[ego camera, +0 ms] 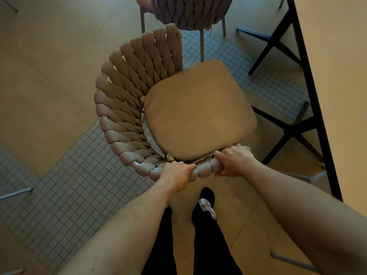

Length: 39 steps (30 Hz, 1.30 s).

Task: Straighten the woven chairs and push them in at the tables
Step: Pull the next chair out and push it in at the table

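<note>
Your legs: dark trousers (pixel 208 245) fill the bottom of the view, with one dark shoe (pixel 206 197) on the tan floor just behind the chair.
Your left hand: your left hand (pixel 176 175) grasps the woven top rail of the chair's curved back, fingers curled over the rim at its nearest stretch.
Your right hand: your right hand (pixel 234 161) grips the same rail just to the right, thumb over the top, close to where the weave ends.
Task chair: the woven chair (pixel 123 108) stands directly in front of you, its wrapped back curving round the left side and its open front turned toward the right and away.
Cushion: a tan seat cushion (pixel 198 110) lies on the seat, its near edge just beside both of your hands.
Floor: the chair straddles a patch of small grey mosaic tiles (pixel 65 179) set into larger tan floor slabs (pixel 49 76).
Table: a long table (pixel 341 76) with a dark edge runs along the right side; the chair sits near it but is not tucked under it, and its seat is angled to the table edge.
Table legs: dark crossed table legs (pixel 278 40) show beneath that edge, beyond the cushion.
Second chair: a second woven chair (pixel 190 12) stands farther off at the top, its back toward you, close to the near chair's rim.
</note>
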Tool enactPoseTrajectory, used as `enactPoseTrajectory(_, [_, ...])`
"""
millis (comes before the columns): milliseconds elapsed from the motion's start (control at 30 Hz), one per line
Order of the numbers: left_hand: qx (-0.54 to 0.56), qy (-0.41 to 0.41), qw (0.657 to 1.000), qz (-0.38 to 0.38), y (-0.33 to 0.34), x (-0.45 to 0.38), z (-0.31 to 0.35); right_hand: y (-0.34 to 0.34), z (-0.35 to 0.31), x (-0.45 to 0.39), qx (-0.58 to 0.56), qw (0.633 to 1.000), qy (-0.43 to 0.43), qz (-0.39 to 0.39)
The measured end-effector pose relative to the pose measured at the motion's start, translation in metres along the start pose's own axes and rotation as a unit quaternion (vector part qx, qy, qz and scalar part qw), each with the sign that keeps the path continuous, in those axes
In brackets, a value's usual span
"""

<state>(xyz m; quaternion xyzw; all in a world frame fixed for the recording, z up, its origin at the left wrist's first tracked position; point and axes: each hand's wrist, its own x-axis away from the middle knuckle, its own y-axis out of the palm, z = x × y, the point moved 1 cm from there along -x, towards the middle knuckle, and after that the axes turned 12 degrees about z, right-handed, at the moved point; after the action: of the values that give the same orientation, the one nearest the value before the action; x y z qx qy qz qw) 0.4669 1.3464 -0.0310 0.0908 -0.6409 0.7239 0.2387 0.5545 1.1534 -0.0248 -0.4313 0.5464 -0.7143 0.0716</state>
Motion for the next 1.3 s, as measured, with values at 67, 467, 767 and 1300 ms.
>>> enactPoseTrajectory(67, [-0.011, 0.010, 1.000, -0.005, 0.002, 0.006, -0.013, 0.000, -0.015, 0.001, -0.016, 1.000, 0.008, 0.005])
enactPoseTrajectory(467, [-0.102, 0.053, 0.992, -0.052, -0.005, 0.046, -0.094, -0.002, -0.121, -0.005, -0.138, 0.986, 0.096, 0.014])
enactPoseTrajectory(767, [-0.132, 0.056, 0.988, -0.057, -0.003, 0.064, -0.120, -0.005, -0.159, -0.008, -0.172, 0.979, 0.109, 0.015])
enactPoseTrajectory(1300, [-0.067, -0.021, 0.997, -0.042, 0.000, 0.081, -0.122, -0.028, -0.160, -0.002, -0.161, 0.983, 0.079, -0.024])
